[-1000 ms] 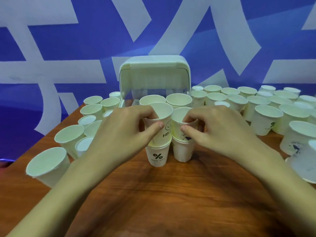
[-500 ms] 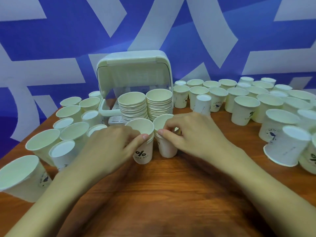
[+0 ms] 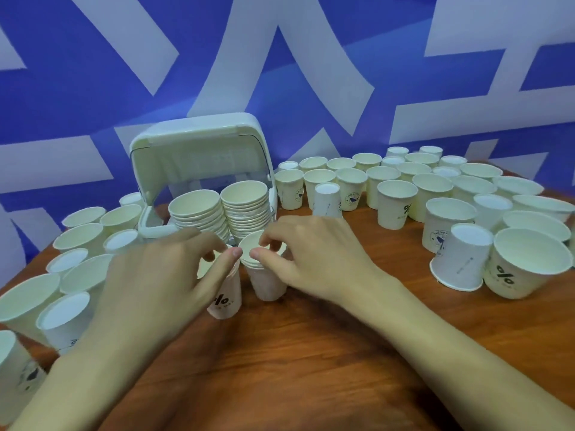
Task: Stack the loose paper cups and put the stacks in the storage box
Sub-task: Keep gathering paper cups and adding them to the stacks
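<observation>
Seen from my head camera, my left hand (image 3: 161, 275) curls thumb and fingers round the rim of a percent-sign paper cup (image 3: 228, 295). My right hand (image 3: 314, 259) pinches the rim of a short cup stack (image 3: 269, 279) just beside it on the wooden table (image 3: 311, 353). Behind them the open storage box (image 3: 199, 150) holds two tall cup stacks (image 3: 199, 209), and loose cups (image 3: 395, 206) crowd both sides.

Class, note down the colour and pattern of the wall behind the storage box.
The wall is blue with broad white angular strokes; the head view shows it.
</observation>
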